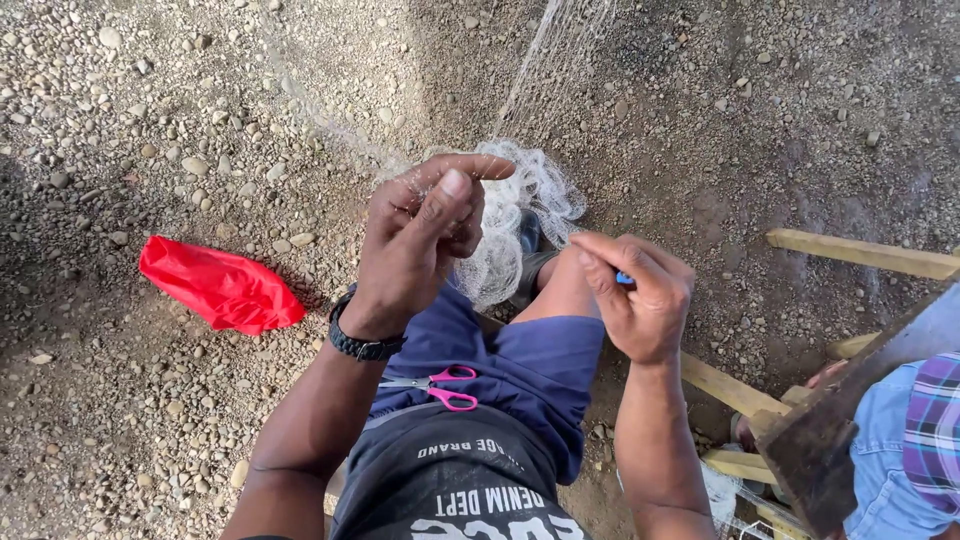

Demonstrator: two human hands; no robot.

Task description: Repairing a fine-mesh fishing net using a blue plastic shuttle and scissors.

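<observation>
Fishing net (pixel 510 215) bunched over my knees, centre, strand running far. L hand (pixel 425 235) pinching mesh, fingers closed. R hand (pixel 640 300) gripping blue tool (pixel 624 279). Pink scissors (pixel 440 387) on lap, near.

You're outdoors on gravel ground (pixel 200 120), pebbly all over, half sunlit, half shaded. A red bag (pixel 220 287) lies left, wooden slats (pixel 860 253) sit right.

Bare forearms, no sleeves. A black beaded wristband (pixel 362 343) circles the left wrist. Blue shorts (pixel 520 365) cover the thighs, below a dark shirt (pixel 450 480) printed with white lettering.
</observation>
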